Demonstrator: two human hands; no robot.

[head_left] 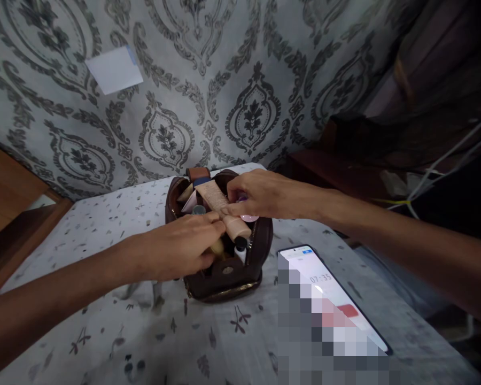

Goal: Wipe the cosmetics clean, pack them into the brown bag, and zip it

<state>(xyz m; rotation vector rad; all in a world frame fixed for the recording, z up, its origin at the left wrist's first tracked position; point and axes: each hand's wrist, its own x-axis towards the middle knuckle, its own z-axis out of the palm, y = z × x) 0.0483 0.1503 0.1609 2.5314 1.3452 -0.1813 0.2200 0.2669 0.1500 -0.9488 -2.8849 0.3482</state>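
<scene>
A dark brown zip-up toiletry bag [224, 289] stands unzipped on the patterned cloth, packed with small items. Across its top lies a beige squeeze tube [212, 195], slanting, its cap end toward me. My right hand [260, 192] reaches in from the right, thumb and forefinger closed at the tube, beside a purple and pink item [249, 217]. From the left, my left hand [184, 243] dips into the bag with fingers bent. Its fingertips meet the tube's near side, and what the lower fingers hold is hidden. A small white bottle with a black cap [240, 250] stands near the front.
A lit phone [336, 299] showing a timer lies right of the bag, partly pixelated. Damask wallpaper [168, 133] with a white paper [115, 70] rises behind. Wooden furniture [16, 198] borders the left; pale cables [436, 166] hang at the right.
</scene>
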